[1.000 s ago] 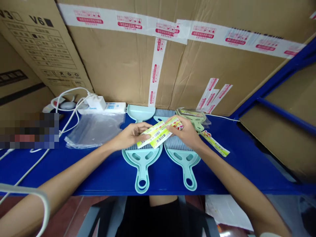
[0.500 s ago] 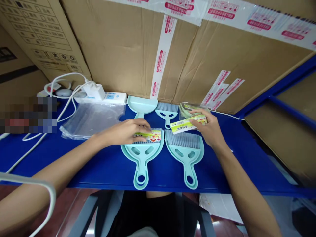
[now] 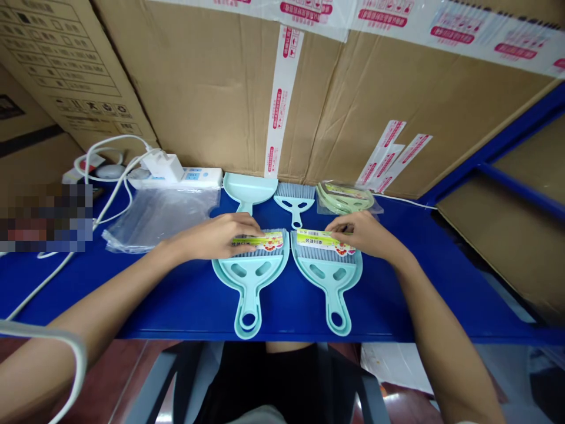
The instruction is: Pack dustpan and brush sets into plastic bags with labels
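Observation:
Two mint-green hand brushes, a left brush (image 3: 251, 272) and a right brush (image 3: 329, 272), lie nested in matching dustpans, handles toward me. My left hand (image 3: 227, 234) has its fingers closed over the left end of a yellow-green printed label card (image 3: 274, 240) lying across the left brush's grey bristles. With the thumb and fingers of my right hand (image 3: 364, 234) I pinch another label card (image 3: 315, 238) by its right end. This card lies over the right brush's bristles, flowers at its lower right.
Behind stand a loose dustpan (image 3: 250, 187), a small brush (image 3: 295, 203) and a bagged green set (image 3: 344, 198). Clear plastic bags (image 3: 165, 215) lie left, near a power strip (image 3: 200, 176) and white cables (image 3: 108, 206). Cardboard (image 3: 212, 94) walls the back of the blue table (image 3: 384, 318).
My right hand has lowered its label card from above the bagged set onto the right brush's bristles. My left hand stays on the left card.

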